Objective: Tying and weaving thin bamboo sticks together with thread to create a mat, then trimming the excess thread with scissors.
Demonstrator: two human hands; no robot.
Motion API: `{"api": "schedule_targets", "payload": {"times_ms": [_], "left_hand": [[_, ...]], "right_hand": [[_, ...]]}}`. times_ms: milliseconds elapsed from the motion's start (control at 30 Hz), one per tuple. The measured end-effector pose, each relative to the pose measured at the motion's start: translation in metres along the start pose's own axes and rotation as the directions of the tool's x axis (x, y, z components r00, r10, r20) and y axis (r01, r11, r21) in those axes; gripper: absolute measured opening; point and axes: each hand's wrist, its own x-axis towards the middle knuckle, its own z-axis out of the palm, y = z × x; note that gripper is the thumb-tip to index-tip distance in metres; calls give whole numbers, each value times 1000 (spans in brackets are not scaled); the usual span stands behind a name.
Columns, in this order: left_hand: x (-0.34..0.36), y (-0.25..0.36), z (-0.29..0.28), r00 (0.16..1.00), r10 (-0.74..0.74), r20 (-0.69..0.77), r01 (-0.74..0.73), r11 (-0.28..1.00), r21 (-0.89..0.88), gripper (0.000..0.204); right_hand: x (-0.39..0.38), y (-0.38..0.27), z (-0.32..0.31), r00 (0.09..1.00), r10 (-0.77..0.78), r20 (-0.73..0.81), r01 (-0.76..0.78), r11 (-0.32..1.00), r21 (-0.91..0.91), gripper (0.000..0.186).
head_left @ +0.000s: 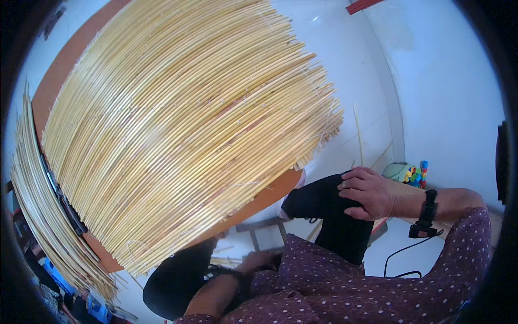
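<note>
A large mat of pale yellow reed-like stalks [178, 124], laid side by side with threads across them, covers most of the brown tabletop [272, 191]. My right hand [367, 193] lies on my bent right knee in black trousers, its fingers spread and holding nothing. Low in my lap, my left hand [260, 261] is in shadow beside my shirt; its fingers are partly hidden, so I cannot make out whether it holds anything. Neither hand touches the mat. A loose thread [139, 247] curls over the mat's near left corner.
A bundle of loose stalks [51, 210] lies along the table's left side, next to a dark long object [67, 210]. Colourful toy blocks [414, 175] sit by the right wall. A few stalks [358, 135] lie on the floor. A wooden stool [261, 233] stands under the table's edge.
</note>
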Motion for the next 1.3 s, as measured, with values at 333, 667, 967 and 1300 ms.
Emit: {"api": "schedule_targets", "payload": {"times_ms": [333, 667, 967, 1300], "left_hand": [[9, -28, 38, 983, 37, -179, -21, 995, 95, 60], [-56, 3, -19, 491, 744, -453, -604, 666, 439, 49], [-187, 127, -89, 706, 270, -655, -290, 954, 80, 39], [-189, 130, -114, 540, -112, -834, -756, 372, -539, 44]], "right_hand": [[4, -19, 31, 929, -138, -343, 84, 982, -168, 32], [-9, -38, 14, 968, 32, -247, -85, 975, -204, 35], [60, 34, -15, 747, 609, -266, -241, 621, 746, 30], [115, 66, 5, 758, 651, -47, 119, -67, 991, 31]]}}
